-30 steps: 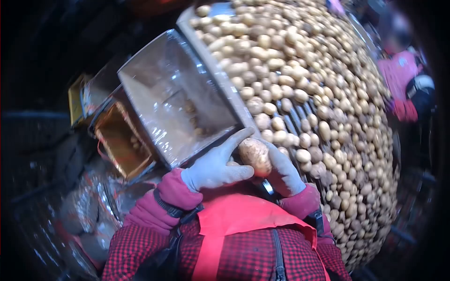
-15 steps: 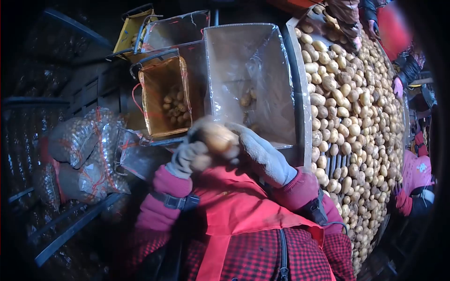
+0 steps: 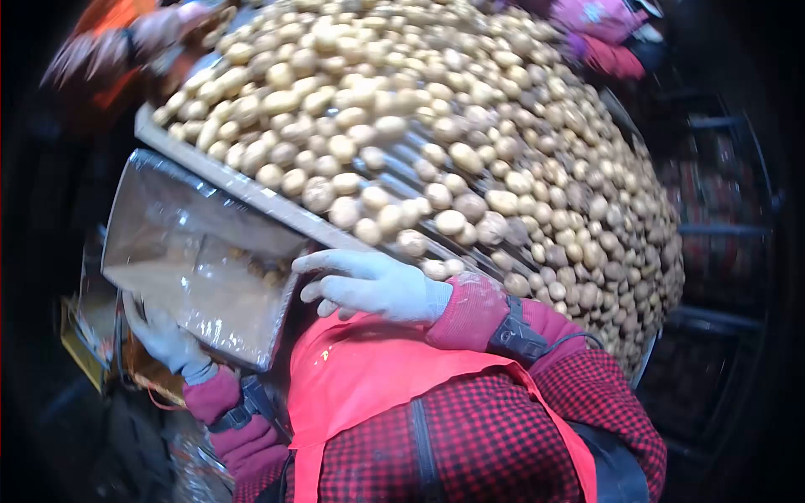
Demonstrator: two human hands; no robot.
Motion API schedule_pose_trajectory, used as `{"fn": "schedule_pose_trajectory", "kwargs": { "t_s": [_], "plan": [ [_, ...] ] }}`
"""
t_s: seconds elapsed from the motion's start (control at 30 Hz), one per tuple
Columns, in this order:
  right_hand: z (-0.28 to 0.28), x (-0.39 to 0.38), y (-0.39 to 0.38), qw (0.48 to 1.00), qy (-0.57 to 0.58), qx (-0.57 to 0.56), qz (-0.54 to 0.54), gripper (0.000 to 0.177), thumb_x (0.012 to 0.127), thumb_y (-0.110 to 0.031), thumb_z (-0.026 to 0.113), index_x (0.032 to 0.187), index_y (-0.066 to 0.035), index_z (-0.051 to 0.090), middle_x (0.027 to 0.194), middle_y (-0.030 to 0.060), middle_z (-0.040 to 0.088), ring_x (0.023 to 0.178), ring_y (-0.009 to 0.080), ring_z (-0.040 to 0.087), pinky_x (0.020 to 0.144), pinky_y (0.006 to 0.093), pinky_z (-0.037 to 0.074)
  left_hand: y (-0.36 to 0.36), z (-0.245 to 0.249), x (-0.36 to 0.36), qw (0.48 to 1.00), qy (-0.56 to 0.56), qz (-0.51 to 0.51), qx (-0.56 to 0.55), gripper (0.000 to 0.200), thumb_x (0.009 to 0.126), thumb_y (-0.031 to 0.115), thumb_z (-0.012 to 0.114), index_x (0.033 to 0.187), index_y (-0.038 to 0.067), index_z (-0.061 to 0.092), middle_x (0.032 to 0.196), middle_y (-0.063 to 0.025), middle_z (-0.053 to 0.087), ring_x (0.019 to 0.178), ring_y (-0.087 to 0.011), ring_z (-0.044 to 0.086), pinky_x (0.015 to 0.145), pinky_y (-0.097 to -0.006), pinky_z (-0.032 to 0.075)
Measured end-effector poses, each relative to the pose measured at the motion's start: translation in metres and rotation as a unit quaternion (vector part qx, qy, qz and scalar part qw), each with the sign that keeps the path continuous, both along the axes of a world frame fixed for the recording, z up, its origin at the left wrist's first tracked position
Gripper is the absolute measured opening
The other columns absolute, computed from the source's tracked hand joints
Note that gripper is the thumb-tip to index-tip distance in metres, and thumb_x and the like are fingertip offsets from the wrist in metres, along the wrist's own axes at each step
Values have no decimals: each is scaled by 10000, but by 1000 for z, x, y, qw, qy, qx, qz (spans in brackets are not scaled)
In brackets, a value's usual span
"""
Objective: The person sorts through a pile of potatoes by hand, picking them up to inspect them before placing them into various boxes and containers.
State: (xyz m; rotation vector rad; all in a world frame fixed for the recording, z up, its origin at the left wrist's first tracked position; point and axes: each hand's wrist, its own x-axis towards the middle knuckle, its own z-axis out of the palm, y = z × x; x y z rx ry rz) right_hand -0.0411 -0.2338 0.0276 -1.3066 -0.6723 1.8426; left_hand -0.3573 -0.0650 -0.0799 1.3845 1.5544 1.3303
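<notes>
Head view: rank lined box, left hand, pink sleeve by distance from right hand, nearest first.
1. lined box, just left of the right hand.
2. left hand, at the box's lower-left edge.
3. pink sleeve, top right, beyond the potatoes.

Ahead of you the sorting table [image 3: 243, 191] is heaped with pale potatoes [image 3: 436, 126], which thin out near your edge so that the roller bars [image 3: 401, 172] show between them. At its far right a co-worker's pink sleeve [image 3: 608, 54] reaches in, and at the far left there is an orange sleeve [image 3: 109, 38] (badly blurred). Dark racking [image 3: 713, 228] stands on your right, and a yellow crate [image 3: 80, 339] sits low on your left.
</notes>
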Motion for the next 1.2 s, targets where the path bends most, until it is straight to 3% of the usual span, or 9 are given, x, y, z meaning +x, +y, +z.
{"fn": "schedule_pose_trajectory", "kwargs": {
  "t_s": [0.2, 0.27, 0.33, 0.37, 0.57, 0.7, 1.0, 1.1, 1.2],
  "plan": [
    [-4, 68, -100, 962, -51, 42, -265, 522, 1079, -288, 532, 1508, -6, 439, 1330, 164, 640, 1107, 197, 669, 906, 316, 562, -35, 51, 197, 889, 31, -449, 79, 395, 1021, 104, 623, 1400, -3, 593, 1330, -134, 650, 1213, -235, 619, 1075, -353, 468],
    [-18, 88, -151, 920, -168, 103, -339, 503, 1087, -240, 510, 1510, 15, 412, 1333, 184, 635, 1113, 216, 677, 909, 325, 569, -62, 85, 249, 788, 136, -576, 168, 447, 893, 59, 716, 1330, 15, 637, 1298, -199, 663, 1208, -361, 621, 1057, -448, 462],
    [-13, 99, -182, 852, -59, 98, -511, 495, 1099, -189, 465, 1530, 28, 352, 1340, 190, 617, 1099, 246, 696, 869, 307, 583, -78, 88, 294, 686, 162, -654, 274, 572, 812, 133, 772, 1352, 42, 606, 1298, -157, 637, 1210, -350, 593, 1053, -479, 436],
    [-11, 107, -197, 843, -199, 35, -498, 496, 1110, -205, 437, 1541, 19, 336, 1341, 180, 601, 1073, 263, 710, 835, 289, 586, -87, 94, 315, 639, 178, -688, 294, 633, 775, 182, 799, 1358, 49, 589, 1277, -141, 630, 1195, -339, 587, 1042, -486, 430],
    [-18, 120, -236, 757, -167, 5, -632, 441, 1098, -282, 461, 1501, -107, 501, 1328, 126, 643, 1074, 204, 680, 864, 313, 541, -155, 74, 403, 466, 323, -745, 351, 579, 841, 243, 719, 1386, 217, 526, 1090, -127, 605, 1039, -331, 601, 871, -490, 469],
    [-18, 125, -232, 758, -187, -7, -624, 443, 1084, -266, 500, 1495, -101, 511, 1326, 120, 644, 1051, 206, 679, 889, 328, 532, -175, 43, 414, 439, 428, -707, 352, 815, 639, 186, 844, 1377, 211, 499, 1217, -150, 539, 1144, -372, 551, 874, -521, 449],
    [-11, 138, -212, 791, -138, 34, -595, 466, 1112, -260, 450, 1504, -7, 448, 1296, 193, 622, 1040, 231, 660, 887, 345, 590, -131, 37, 414, 489, 265, -813, 171, 739, 799, 147, 764, 1480, 193, 480, 1152, -234, 598, 1036, -468, 629, 880, -533, 528],
    [-23, 138, -218, 792, -105, 45, -599, 467, 1113, -264, 443, 1503, -8, 447, 1291, 189, 623, 1007, 238, 666, 887, 343, 592, -119, 49, 404, 561, 224, -787, 126, 727, 826, 169, 789, 1487, 144, 488, 1180, -187, 634, 1037, -372, 658, 894, -449, 545],
    [-25, 133, -205, 822, -67, 52, -563, 490, 1107, -309, 448, 1512, -32, 445, 1291, 175, 627, 994, 225, 671, 850, 323, 573, -125, 73, 399, 644, -74, -719, -252, 635, 932, 217, 730, 1485, 44, 471, 1163, -69, 637, 959, -156, 623, 846, -291, 540]
  ]
}}
